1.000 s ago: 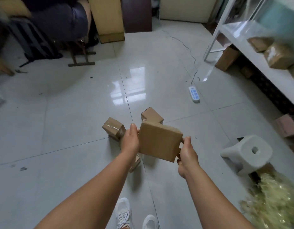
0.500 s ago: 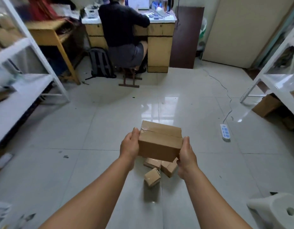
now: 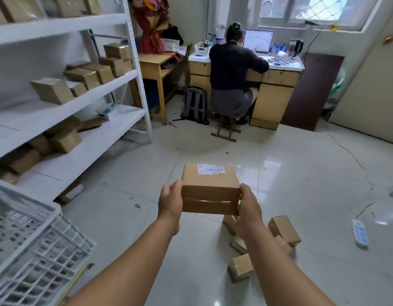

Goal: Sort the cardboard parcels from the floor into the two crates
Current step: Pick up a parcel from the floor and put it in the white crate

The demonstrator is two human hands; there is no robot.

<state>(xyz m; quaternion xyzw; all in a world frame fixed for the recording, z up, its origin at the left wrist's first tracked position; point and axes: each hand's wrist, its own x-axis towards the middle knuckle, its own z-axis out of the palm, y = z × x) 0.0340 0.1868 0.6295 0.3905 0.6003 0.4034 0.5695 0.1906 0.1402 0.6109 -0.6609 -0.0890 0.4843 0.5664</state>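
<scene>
Fingers of both hands clasp the parcel, fingertips hidden beneath.

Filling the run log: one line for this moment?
parcel held by left hand and right hand | label up | crate at left | parcels on floor

Head-worn view, forward and downward
</scene>
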